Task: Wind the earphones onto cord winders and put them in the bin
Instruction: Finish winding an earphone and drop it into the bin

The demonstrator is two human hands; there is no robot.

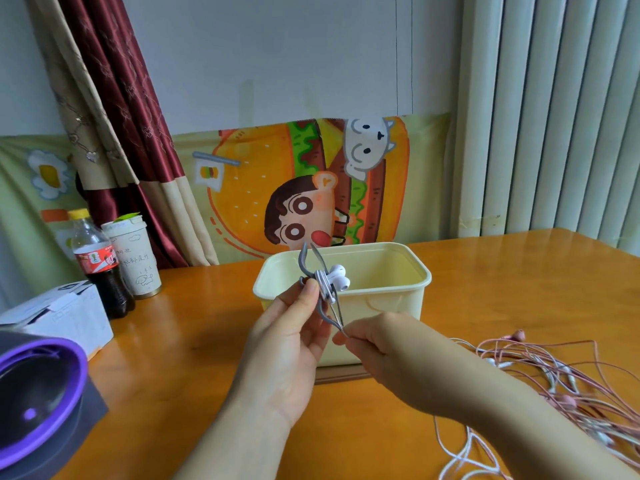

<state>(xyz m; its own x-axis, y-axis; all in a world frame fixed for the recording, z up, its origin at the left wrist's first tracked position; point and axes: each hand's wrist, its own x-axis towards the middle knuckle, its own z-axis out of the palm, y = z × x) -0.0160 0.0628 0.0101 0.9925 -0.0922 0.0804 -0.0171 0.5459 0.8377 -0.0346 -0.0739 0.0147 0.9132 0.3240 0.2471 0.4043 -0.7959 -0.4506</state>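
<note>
1. Your left hand (291, 344) holds the grey cord winder (321, 308), wound with white earphones (338, 277), upright in front of the cream bin (381, 306).
2. Your right hand (377, 341) pinches the winder's lower tip.
3. A tangle of loose earphones (554, 372), pink and white, lies on the wooden table (207, 341) to the right of the bin.

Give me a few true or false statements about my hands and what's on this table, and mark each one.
The left hand holds a grey cord winder wound with white earphones. True.
The pale yellow plastic bin lies tipped on its side. False: it stands upright, open side up.
A tangle of pink and white earphone cords lies on the wooden table. True.
The plastic cola bottle has a red cap. False: its cap is yellow.
</note>
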